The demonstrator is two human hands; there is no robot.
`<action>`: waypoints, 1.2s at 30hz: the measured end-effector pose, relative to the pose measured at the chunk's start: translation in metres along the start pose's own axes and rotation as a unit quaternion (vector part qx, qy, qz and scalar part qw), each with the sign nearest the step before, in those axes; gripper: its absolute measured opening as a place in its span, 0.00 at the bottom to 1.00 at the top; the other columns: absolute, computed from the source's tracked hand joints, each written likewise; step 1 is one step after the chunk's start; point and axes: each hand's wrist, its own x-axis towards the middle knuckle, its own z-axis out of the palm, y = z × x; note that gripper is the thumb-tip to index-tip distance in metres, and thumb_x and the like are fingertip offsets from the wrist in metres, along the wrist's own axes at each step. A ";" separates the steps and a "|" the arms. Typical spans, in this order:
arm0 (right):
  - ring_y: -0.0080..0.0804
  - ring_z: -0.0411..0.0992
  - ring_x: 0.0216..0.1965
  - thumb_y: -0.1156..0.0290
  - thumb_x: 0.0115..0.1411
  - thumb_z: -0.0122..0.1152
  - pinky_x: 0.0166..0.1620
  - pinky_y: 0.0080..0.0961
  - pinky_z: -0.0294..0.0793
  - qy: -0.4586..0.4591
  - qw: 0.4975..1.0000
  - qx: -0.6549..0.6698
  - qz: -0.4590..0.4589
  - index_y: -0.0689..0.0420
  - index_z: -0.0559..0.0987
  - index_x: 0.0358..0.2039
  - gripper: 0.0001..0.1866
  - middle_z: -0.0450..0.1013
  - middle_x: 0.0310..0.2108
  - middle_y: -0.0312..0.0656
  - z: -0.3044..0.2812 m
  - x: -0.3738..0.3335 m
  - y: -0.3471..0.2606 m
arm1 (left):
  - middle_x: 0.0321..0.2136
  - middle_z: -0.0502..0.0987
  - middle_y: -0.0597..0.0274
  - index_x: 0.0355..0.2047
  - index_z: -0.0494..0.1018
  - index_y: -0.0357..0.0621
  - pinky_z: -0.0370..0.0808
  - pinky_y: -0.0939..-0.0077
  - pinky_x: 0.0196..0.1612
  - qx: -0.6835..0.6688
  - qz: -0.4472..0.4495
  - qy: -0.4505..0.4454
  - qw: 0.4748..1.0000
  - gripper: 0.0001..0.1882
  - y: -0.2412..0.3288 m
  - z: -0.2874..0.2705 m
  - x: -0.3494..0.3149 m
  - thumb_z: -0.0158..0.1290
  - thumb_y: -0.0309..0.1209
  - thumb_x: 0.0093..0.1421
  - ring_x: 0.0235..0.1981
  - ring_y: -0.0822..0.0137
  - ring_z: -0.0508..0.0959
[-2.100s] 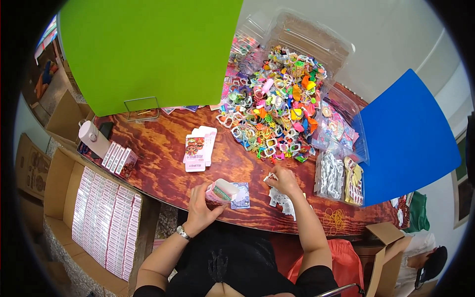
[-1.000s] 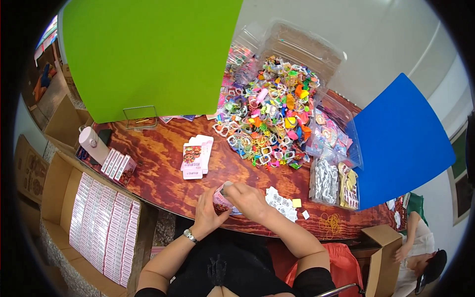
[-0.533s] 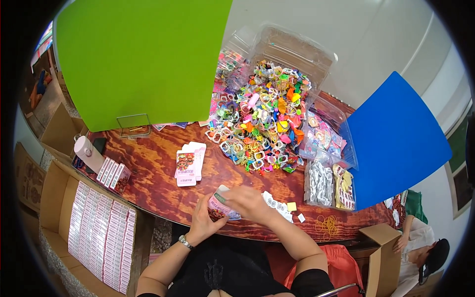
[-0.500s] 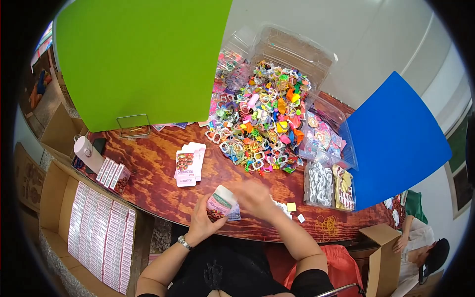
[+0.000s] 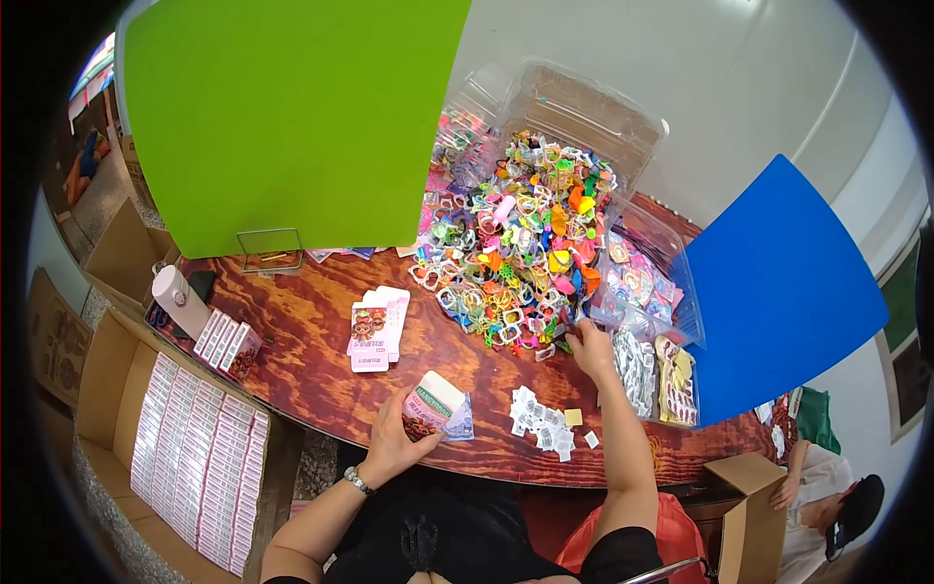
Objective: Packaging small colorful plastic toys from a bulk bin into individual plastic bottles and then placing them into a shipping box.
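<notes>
Pressing a pink box [image 5: 424, 417] between thumb and fingers, the left hand [image 5: 392, 443] props it tilted near the front of the table [image 5: 302, 362], as seen in the head view. A white flap [image 5: 443, 387] rises at its far end, and a blue card [image 5: 464, 420] lies just beside it. The right hand [image 5: 588, 343] reaches to the near right fringe of a bright pile of trinkets [image 5: 516, 243]; its fingers bunch close together, but whether they pinch a piece cannot be told.

The step in hand looks like picking one piece while the box waits opposite. That move appears to call for a fine pinch, freeing a single item from tangled neighbours, and a steady left grip.

Patterned wood stretches between box and pile, the widest room for the right hand to cross. White slips [image 5: 540, 423] and a yellow square [image 5: 573, 418] lie near the front edge, light enough, probably, to scatter under a low wrist. Silver packs [image 5: 639, 378] crowd the right wrist from the right. Flat cartons [image 5: 374, 329] rest beyond the box, left of the pile. The table's curved near edge runs just below the box, leaving little wood there.
</notes>
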 end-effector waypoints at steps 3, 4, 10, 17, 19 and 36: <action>0.38 0.79 0.36 0.73 0.63 0.63 0.43 0.29 0.76 0.016 0.990 0.141 -0.023 0.60 0.77 0.41 0.08 0.80 0.37 0.43 0.001 -0.003 0.019 | 0.51 0.73 0.41 0.61 0.61 0.34 0.72 0.55 0.55 -0.018 0.002 -0.019 1.000 0.46 0.005 0.003 0.007 0.72 0.39 0.46 0.53 0.45 0.74; 0.30 0.78 0.38 0.75 0.64 0.61 0.43 0.26 0.75 0.025 0.968 0.249 -0.031 0.62 0.76 0.43 0.08 0.80 0.37 0.41 0.003 -0.003 0.025 | 0.51 0.73 0.41 0.61 0.61 0.34 0.72 0.55 0.55 -0.019 0.005 -0.020 1.000 0.46 0.007 0.004 0.010 0.72 0.39 0.46 0.53 0.45 0.74; 0.21 0.77 0.34 0.75 0.66 0.61 0.38 0.26 0.76 0.043 0.940 0.319 -0.110 0.61 0.78 0.45 0.08 0.79 0.31 0.39 -0.013 -0.064 -0.095 | 0.55 0.71 0.54 0.65 0.59 0.38 0.71 0.64 0.59 -0.158 -0.079 -0.121 0.977 0.48 0.011 -0.002 0.005 0.73 0.37 0.48 0.57 0.61 0.73; 0.50 0.78 0.42 0.76 0.62 0.61 0.43 0.38 0.77 -0.143 0.895 0.262 -0.333 0.59 0.79 0.44 0.10 0.78 0.40 0.49 0.005 -0.125 -0.164 | 0.66 0.62 0.60 0.71 0.53 0.44 0.61 0.61 0.69 -0.609 -0.109 -0.218 0.755 0.54 0.005 -0.010 0.006 0.71 0.21 0.46 0.66 0.64 0.64; 0.50 0.77 0.43 0.75 0.63 0.61 0.43 0.39 0.76 -0.162 0.891 0.268 -0.329 0.60 0.79 0.45 0.10 0.78 0.39 0.49 0.006 -0.123 -0.170 | 0.65 0.63 0.61 0.71 0.53 0.45 0.61 0.61 0.69 -0.607 -0.110 -0.219 0.756 0.54 0.002 -0.016 0.003 0.70 0.20 0.46 0.66 0.64 0.65; 0.36 0.74 0.44 0.73 0.58 0.70 0.45 0.30 0.76 -0.096 0.914 0.344 -0.193 0.56 0.70 0.60 0.30 0.71 0.46 0.45 0.028 -0.127 -0.183 | 0.59 0.66 0.64 0.68 0.54 0.39 0.68 0.68 0.62 -0.548 -0.132 -0.187 0.805 0.47 0.009 -0.029 -0.004 0.67 0.21 0.52 0.60 0.70 0.67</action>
